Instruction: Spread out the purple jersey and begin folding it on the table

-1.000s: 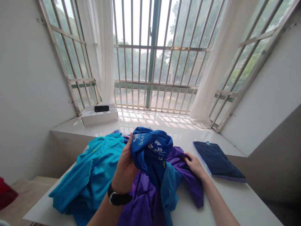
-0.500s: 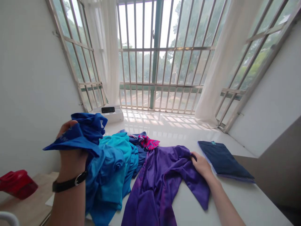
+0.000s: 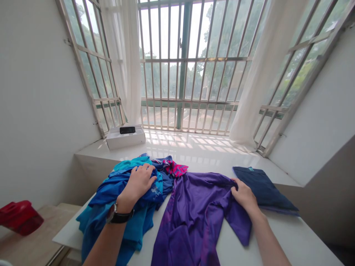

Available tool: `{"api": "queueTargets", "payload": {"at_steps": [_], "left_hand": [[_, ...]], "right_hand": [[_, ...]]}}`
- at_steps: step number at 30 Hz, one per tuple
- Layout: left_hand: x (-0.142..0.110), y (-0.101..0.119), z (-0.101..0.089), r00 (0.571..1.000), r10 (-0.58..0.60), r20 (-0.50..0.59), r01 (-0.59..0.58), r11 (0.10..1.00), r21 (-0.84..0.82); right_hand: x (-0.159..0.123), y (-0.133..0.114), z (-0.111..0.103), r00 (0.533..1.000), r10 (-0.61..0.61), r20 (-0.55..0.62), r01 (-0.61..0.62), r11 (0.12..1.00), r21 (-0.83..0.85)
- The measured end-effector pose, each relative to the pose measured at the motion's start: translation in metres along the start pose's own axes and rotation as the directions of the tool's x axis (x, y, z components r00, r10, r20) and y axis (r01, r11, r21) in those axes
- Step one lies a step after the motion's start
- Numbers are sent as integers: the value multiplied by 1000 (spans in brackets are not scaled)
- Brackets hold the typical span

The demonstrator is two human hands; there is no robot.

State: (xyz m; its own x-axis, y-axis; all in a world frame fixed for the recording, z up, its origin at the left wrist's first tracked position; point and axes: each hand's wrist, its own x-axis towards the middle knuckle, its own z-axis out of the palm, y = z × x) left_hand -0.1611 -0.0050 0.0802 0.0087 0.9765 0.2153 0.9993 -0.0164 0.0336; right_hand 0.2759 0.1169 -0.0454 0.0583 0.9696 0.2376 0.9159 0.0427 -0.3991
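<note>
My left hand (image 3: 138, 181) rests palm down on a royal blue shirt (image 3: 119, 190) that lies on top of a teal shirt (image 3: 130, 229), fingers curled over the cloth. My right hand (image 3: 244, 195) pinches the right edge of a purple shirt (image 3: 194, 218) spread across the white table (image 3: 277, 236). A pink patterned garment (image 3: 175, 168) peeks out between the blue pile and the purple shirt. A watch sits on my left wrist.
A folded navy garment (image 3: 263, 190) lies at the right of the table. A white box (image 3: 126, 137) with a black device (image 3: 127, 129) on it sits on the window sill. A red object (image 3: 18, 218) is on the low wooden surface at left. Barred windows and curtains stand behind.
My left hand carried the royal blue shirt off the purple one to the left, then set it down on the teal pile. The purple shirt now lies uncovered; my right hand stayed on it.
</note>
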Motion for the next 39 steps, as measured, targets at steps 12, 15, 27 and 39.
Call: {"api": "queueTargets", "payload": {"at_steps": [12, 15, 27, 39], "left_hand": [[87, 98, 75, 920, 315, 234, -282, 945, -165], [106, 105, 88, 923, 272, 272, -234, 958, -165], [124, 112, 104, 860, 402, 315, -299, 896, -328], [126, 92, 72, 888, 339, 311, -233, 914, -333]], "right_hand": [[-6, -21, -4, 994, -43, 101, 26, 986, 166], [-7, -25, -1, 983, -60, 174, 26, 982, 189], [-6, -18, 3, 983, -84, 161, 61, 988, 143], [-2, -15, -29, 857, 341, -386, -219, 920, 325]]}}
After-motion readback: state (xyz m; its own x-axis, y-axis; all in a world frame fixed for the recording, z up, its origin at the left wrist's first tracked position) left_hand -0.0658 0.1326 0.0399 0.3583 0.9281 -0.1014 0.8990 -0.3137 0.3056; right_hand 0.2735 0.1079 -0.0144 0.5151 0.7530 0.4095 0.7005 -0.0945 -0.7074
